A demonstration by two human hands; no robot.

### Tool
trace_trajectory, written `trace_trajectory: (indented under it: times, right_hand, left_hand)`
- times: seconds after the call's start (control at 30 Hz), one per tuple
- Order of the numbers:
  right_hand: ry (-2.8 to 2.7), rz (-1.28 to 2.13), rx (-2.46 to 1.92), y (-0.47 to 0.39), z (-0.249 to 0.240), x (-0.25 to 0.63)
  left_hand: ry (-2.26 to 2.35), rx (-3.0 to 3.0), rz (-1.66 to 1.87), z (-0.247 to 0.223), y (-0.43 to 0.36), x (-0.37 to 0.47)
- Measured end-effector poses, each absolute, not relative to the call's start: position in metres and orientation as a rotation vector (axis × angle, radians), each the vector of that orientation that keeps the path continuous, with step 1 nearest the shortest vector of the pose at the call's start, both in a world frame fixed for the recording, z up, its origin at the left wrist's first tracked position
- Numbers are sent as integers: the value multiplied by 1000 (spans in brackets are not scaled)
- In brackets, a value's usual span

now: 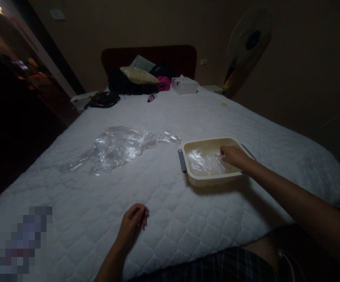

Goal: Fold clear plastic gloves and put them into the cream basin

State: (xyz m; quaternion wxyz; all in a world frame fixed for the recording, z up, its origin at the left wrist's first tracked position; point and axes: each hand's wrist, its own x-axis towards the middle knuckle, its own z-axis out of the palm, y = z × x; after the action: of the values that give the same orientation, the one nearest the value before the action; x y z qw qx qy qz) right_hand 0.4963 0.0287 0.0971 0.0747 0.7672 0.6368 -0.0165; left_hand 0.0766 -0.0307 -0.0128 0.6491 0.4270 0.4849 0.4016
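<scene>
My right hand reaches into a cream plastic basin with grey side handles. Its fingers are pinched on a clear plastic bag that lies crumpled in the basin. My left hand is near the front edge of the bed, fingers curled in and thumb against them, with nothing visible in it. Left of the basin, a large crumpled sheet of clear plastic is spread on the white quilted bed cover, apart from both hands.
Toward the headboard are a yellowish pillow, a pink rolled cloth, a white tissue box, a small bottle and a black bag. A standing fan is at the right wall. Blurred blocks cover the lower left corner.
</scene>
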Motion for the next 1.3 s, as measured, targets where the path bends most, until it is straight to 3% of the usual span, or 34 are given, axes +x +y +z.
trace_trajectory:
  times: [0.33, 0.83, 1.3]
  right_hand:
    - [1827, -304, 2368, 37, 85, 504]
    - [1808, 73, 2256, 18, 106, 487]
    - [2056, -314, 2233, 38, 99, 510]
  left_hand:
    - [1097, 972, 917, -10, -32, 77]
    - [1087, 962, 914, -13, -31, 77]
    - [1065, 995, 916, -17, -32, 74]
